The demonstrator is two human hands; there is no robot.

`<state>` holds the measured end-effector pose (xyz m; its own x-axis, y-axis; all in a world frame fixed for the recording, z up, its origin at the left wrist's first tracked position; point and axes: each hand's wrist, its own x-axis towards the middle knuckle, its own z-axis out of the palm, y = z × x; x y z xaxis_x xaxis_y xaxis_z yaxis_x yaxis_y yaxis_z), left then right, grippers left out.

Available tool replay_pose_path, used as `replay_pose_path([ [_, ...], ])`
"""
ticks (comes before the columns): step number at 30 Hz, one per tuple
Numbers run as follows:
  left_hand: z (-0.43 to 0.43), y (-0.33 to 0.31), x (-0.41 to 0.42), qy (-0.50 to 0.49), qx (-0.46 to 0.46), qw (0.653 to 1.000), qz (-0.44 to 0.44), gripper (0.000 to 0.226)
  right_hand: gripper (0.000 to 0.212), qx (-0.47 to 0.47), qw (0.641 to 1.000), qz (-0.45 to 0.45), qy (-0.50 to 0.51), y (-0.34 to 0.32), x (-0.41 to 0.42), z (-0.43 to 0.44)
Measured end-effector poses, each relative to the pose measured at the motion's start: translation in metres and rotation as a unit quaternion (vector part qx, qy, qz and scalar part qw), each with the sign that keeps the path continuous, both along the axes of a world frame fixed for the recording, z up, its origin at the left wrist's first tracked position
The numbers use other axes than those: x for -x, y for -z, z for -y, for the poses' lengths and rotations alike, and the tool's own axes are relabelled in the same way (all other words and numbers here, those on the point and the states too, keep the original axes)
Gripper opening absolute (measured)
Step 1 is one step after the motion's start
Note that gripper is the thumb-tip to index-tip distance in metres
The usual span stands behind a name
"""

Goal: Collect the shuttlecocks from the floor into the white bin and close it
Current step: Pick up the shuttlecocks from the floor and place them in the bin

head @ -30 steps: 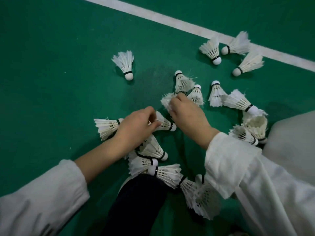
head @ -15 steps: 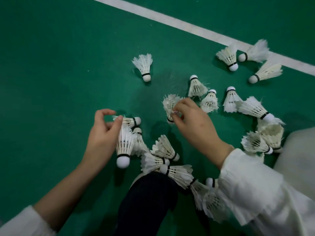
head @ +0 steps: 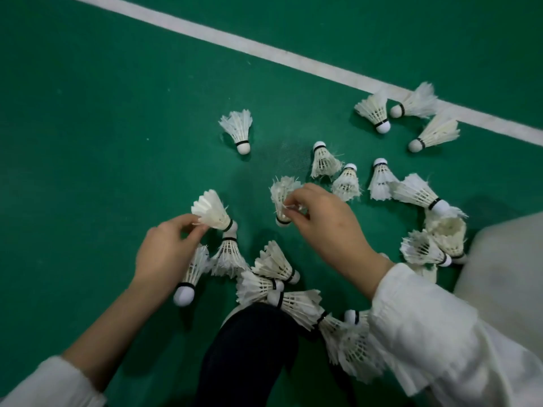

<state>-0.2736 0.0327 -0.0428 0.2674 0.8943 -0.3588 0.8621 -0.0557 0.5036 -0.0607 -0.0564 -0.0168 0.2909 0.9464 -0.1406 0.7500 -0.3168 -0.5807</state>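
Head view, mid-frame. Left hand (head: 164,257) grips first shuttlecock (head: 192,271), round cork down, and pinches second shuttlecock (head: 210,211) by its ribbed feather skirt. Right hand (head: 326,227) pinches frayed shuttlecock (head: 280,192). Loose shuttlecocks (head: 417,192) lie scattered on matte green floor (head: 102,142), centre to right.

shuttlecocks (head: 324,163) on floor (head: 102,142), line (head: 264,51) behind

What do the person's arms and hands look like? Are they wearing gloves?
No gloves: the left hand and right hand are bare, with no rings or watch showing. The left sleeve and right sleeve are loose, wrinkled white cloth, ending short of the wrists.
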Motion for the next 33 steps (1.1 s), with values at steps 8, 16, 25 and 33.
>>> replay_pose_path([
  [8, 0.018, -0.101, -0.106, 0.305, -0.153, 0.940, 0.000, 0.020, 0.011, -0.018, 0.993, 0.106, -0.047, -0.092, -0.080, 0.058],
  [16, 0.107, -0.186, -0.241, 0.567, -0.217, 0.795, 0.011, 0.037, 0.014, -0.027, 0.979, 0.172, 0.111, -0.157, -0.163, 0.213],
  [25, 0.216, -0.181, -0.319, 0.644, -0.196, 0.732, 0.100, 0.025, 0.006, 0.022, 0.946, 0.083, 0.312, -0.119, -0.195, 0.355],
  [33, 0.251, -0.136, -0.343, 0.560, -0.105, 0.815, 0.104, 0.020, 0.015, 0.060, 0.966, 0.063, 0.243, -0.047, -0.193, 0.348],
])
